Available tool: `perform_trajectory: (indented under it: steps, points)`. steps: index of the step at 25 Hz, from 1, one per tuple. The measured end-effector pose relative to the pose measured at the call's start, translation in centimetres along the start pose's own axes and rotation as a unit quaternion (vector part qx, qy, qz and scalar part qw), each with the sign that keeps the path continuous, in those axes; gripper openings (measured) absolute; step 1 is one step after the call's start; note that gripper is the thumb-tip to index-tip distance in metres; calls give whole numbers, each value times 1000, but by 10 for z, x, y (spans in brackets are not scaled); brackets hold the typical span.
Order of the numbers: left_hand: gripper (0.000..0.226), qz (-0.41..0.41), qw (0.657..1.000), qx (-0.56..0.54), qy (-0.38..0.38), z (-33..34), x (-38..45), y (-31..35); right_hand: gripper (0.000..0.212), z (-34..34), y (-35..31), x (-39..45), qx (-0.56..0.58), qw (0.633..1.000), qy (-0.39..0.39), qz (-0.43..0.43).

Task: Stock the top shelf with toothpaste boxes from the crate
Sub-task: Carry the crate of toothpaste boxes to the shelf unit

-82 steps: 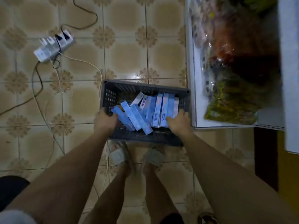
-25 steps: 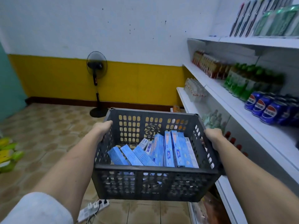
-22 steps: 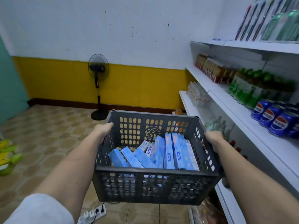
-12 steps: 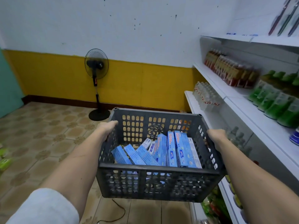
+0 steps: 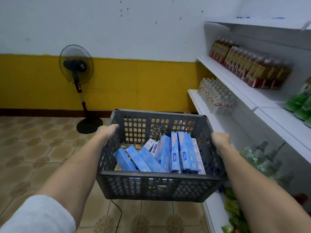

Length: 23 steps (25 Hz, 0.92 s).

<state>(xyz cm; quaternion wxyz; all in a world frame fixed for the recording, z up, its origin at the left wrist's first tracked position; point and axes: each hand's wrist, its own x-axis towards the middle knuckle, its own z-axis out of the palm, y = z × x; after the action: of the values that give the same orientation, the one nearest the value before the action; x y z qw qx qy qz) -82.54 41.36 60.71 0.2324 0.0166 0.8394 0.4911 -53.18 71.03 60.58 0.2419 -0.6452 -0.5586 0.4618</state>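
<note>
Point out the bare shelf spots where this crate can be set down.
Free: the top shelf end near the wall; the front strip of the shelf before the red-brown bottles; the ledge beside the water bottles. Crowded behind. Both hands, left hand and right hand, grip the crate.

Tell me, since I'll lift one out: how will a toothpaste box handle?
The toothpaste boxes look like thin cardboard, so probably light and crushable. They lean loosely in the crate, so neighbours may slide once one leaves.
</note>
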Motion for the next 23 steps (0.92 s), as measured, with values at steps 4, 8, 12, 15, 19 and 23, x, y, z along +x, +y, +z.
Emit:
perform_trajectory:
  steps: [4,8,12,15,19,23]
  points:
    - [47,-7,1000,-5,18,33,83,35,39,50,-49,52,0,1000,18,-24]
    - [52,-24,999,-16,42,68,157,72,42,97,-97,124,-10,999,23,-29]
    - [54,-34,998,-11,61,89,222,117,38,135,-147,180,-14,999,10,-28]
    - [57,-33,998,-6,62,101,272,143,40,167,-176,215,-15,1000,3,-23]
    - [58,-29,999,-3,46,121,352,165,45,218,-203,261,-6,1000,11,-1]
    - [45,-29,999,16,5,143,450,197,40,279,-221,307,13,998,42,34]
